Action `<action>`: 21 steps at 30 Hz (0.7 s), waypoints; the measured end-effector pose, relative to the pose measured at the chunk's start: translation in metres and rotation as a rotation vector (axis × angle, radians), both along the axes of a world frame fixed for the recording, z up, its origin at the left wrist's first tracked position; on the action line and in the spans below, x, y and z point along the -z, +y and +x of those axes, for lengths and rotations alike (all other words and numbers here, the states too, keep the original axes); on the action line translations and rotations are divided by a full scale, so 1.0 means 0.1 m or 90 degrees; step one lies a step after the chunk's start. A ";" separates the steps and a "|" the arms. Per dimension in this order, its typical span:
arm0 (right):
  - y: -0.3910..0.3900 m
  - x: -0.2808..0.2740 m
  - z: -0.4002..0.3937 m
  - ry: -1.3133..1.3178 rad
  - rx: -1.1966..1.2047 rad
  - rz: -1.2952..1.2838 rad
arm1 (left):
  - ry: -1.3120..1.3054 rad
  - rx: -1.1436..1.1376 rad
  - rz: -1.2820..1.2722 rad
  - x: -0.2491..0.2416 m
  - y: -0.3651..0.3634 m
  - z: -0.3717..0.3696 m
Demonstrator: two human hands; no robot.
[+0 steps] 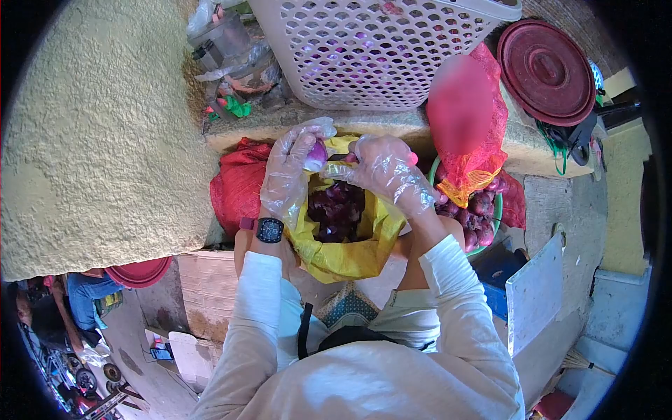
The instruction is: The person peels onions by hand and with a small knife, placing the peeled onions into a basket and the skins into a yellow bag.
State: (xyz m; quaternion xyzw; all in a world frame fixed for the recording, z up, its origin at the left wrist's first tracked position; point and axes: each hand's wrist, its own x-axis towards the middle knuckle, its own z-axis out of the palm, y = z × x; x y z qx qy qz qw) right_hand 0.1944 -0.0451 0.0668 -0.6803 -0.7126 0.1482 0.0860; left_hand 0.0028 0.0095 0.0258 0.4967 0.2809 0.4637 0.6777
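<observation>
Both my hands wear clear plastic gloves above a yellow sack (pixel 336 262) with its mouth open. My left hand (pixel 285 168) is closed around a purple and white onion (pixel 316 155). My right hand (pixel 385 168) is closed just right of the onion, its fingers bent over something I cannot make out; a bit of pink or red shows beside them. Dark purple pieces (pixel 336 210) lie inside the sack. To the right, a green-rimmed basin (pixel 498 217) holds several red onions (pixel 480 204), partly under a red mesh bag (pixel 465 112).
A white perforated basket (pixel 308 70) with onions stands on the ledge ahead. Beside it is a dark red lid (pixel 547 72). A red sack (pixel 238 185) lies left of the yellow one. A blue crate (pixel 495 297) and white board (pixel 535 290) stand right. A person's legs (pixel 91 297) show lower left.
</observation>
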 end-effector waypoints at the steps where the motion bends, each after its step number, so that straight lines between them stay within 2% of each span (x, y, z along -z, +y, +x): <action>1: 0.00 -0.01 0.00 0.000 0.001 0.000 | 0.000 0.001 0.000 -0.03 -0.01 0.01; 6: -0.01 0.01 -0.03 -0.009 0.002 0.024 | 0.009 -0.006 -0.051 0.00 -0.02 0.00; 10: -0.02 0.01 -0.04 -0.014 0.007 0.034 | -0.011 -0.011 -0.029 0.03 -0.01 0.01; 13: 0.01 0.01 -0.03 0.006 0.001 0.008 | 0.053 -0.018 -0.008 0.06 0.01 -0.01; 16: 0.01 0.03 -0.02 0.001 -0.030 -0.085 | -0.018 -0.038 -0.028 0.05 -0.01 0.03; 18: 0.00 0.10 0.03 0.128 -0.032 0.022 | -0.005 -0.095 0.013 0.04 -0.03 0.05; 19: -0.03 0.07 0.04 0.129 -0.033 0.022 | -0.005 -0.095 0.013 0.06 -0.02 0.02; 21: -0.09 -0.02 0.05 0.404 0.177 -0.045 | 0.082 -0.099 0.025 0.12 0.01 -0.01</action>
